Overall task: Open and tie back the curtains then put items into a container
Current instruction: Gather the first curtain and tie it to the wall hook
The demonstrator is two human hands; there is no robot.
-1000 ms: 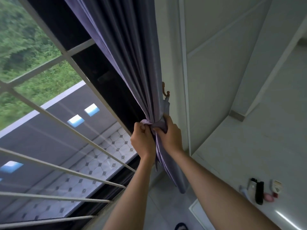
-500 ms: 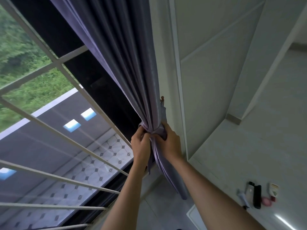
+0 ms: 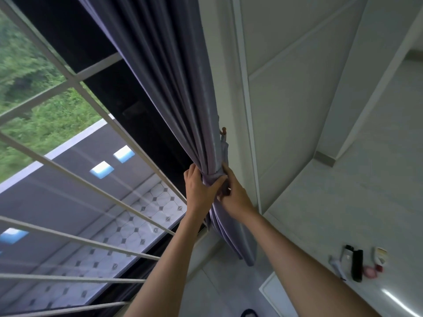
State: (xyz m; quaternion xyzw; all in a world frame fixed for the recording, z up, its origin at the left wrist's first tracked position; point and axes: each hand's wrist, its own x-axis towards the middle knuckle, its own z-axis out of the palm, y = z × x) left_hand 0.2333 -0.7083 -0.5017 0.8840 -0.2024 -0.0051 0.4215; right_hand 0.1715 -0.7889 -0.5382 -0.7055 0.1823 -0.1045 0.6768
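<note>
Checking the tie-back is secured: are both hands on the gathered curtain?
Touching. The head view shows the left hand and right hand wrapped around the bunched curtain at its tie band, with no gap.

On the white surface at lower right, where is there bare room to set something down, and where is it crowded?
The white surface is bare from the wall corner down to the small items, which crowd its lower right. Both hands, left hand and right hand, grip the curtain beside the wall hook.

A home: curtain [image 3: 183, 88] at barred window [image 3: 68, 156].
</note>
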